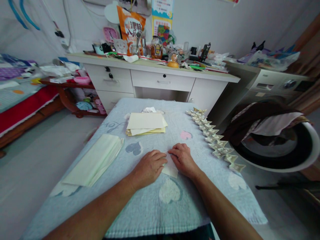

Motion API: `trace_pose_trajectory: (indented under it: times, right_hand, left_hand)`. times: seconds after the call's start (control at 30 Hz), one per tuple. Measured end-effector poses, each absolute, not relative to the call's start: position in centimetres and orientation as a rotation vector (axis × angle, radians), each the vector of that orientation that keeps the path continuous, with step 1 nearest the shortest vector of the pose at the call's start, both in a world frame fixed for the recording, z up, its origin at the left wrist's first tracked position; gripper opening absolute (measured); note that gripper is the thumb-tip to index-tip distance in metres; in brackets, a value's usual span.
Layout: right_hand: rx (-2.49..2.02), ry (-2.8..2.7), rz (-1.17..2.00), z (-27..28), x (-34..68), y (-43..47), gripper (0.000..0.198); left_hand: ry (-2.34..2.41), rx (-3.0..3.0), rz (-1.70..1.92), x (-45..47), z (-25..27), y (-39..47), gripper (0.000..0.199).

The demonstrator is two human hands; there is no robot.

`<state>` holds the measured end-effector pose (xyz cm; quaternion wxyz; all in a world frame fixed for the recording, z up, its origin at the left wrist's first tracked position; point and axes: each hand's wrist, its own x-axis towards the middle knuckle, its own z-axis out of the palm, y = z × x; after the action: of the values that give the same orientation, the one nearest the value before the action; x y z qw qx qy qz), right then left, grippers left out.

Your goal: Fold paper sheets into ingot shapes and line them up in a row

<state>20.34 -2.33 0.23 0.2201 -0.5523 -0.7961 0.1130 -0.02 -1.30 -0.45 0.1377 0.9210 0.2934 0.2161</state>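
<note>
A small pale sheet of paper (171, 169) lies on the cloth-covered table in front of me, partly hidden under my hands. My left hand (150, 165) is on its left side, fingers together and bent onto the paper. From the right, my right hand (183, 159) grips the other side with curled fingers; both sets of fingertips nearly meet at the top edge. Beyond them sits a stack of cream paper sheets (146, 121). To the left lies a longer pile of pale green paper (93, 160). A row of folded paper boat-like shapes (212, 136) runs along the right side.
The table wears a light blue cloth (140, 213) with heart patterns. Behind it stands a white desk (160, 79) crowded with a snack bag (131, 30), a jar (156, 48) and other small items. A front-loading washing machine (272, 83) with its door open is at right.
</note>
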Motion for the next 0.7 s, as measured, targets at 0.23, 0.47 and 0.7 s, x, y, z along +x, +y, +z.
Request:
trace_pose_trajectory:
  times: [0.23,0.47,0.7]
  right_hand:
    - [-1.543,-2.225,0.318,0.0,20.2,-2.2,0.026]
    - [-1.541,-2.221,0.34,-0.2,20.1,-2.5,0.028]
    - [-1.57,-2.23,0.304,-0.1,19.9,-2.9,0.029]
  left_hand:
    - [0.816,2.602,0.696,0.5,-1.4,-0.2,0.024]
    - [0.958,2.409,0.705,0.8,-1.1,0.3,0.024]
    - [0.897,2.434,0.722,0.8,-1.3,0.3,0.028]
